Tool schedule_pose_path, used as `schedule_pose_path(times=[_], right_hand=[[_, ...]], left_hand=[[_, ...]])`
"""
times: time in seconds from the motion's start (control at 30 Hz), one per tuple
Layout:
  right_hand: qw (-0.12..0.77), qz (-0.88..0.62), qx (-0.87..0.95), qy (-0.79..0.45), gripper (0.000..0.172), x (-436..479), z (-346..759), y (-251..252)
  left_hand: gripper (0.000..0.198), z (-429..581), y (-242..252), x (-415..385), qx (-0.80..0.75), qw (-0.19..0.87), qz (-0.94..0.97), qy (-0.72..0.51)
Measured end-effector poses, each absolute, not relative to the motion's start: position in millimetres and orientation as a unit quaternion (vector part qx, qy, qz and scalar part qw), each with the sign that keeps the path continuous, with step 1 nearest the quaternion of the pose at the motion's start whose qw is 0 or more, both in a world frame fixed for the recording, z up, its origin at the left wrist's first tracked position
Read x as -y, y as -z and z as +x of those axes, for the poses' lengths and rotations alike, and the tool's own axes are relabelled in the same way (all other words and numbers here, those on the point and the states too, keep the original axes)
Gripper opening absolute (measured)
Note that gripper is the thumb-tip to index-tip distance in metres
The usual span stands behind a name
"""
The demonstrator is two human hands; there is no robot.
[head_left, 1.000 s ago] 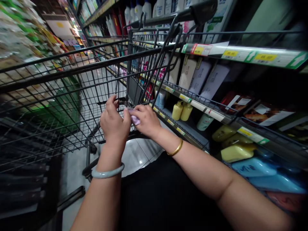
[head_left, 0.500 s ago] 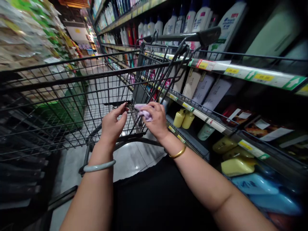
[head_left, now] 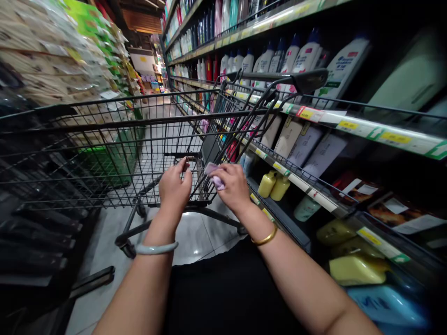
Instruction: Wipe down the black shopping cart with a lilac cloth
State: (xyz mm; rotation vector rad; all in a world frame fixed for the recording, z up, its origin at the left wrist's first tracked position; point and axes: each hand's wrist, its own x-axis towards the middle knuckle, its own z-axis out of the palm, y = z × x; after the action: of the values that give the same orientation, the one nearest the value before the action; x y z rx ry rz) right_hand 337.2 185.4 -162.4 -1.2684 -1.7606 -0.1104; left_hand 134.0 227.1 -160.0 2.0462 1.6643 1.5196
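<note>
A crumpled pale purple cloth [head_left: 218, 180] is pinched in the fingers of my right hand [head_left: 234, 187], part of it poking out toward the left. My left hand [head_left: 175, 184], apart from the cloth, has its thumb and index finger separated; its other fingers are partly hidden, and I see nothing held in it. Both hands hover in front of a black wire shopping cart [head_left: 139, 122], whose mesh side stands just beyond them. Neither hand visibly grips the cart.
On the right, shelves with price strips [head_left: 352, 128] hold shampoo bottles [head_left: 344, 70], boxes [head_left: 288, 139] and yellow pump bottles [head_left: 267, 184]. Stacked packages [head_left: 42, 60] and a green bin [head_left: 111, 160] line the left. Grey tiled floor [head_left: 199, 235] runs below the cart.
The view has shifted, so cart and shelves sit lower and farther right. My left thumb and index finger have spread a little. The cloth stays in my right hand.
</note>
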Motion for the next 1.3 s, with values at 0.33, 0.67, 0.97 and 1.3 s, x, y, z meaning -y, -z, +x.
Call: schedule_pose_path(times=[0.33,0.67,0.97,1.3], right_hand=[[0.484,-0.513,0.705,0.076,0.024,-191,330,164],[0.540,-0.506,0.660,0.131,0.022,-197,356,172],[0.563,-0.493,0.642,0.168,0.021,-198,361,171],[0.520,-0.514,0.669,0.135,0.024,-188,351,170]], left_hand=[[0.056,171,163,-207,-0.478,-0.111,0.705,-0.512],[0.050,194,173,-209,-0.453,-0.036,0.690,-0.563],[0.062,185,180,-228,-0.443,0.059,0.699,-0.558],[0.049,166,171,-240,-0.390,0.143,0.717,-0.561]])
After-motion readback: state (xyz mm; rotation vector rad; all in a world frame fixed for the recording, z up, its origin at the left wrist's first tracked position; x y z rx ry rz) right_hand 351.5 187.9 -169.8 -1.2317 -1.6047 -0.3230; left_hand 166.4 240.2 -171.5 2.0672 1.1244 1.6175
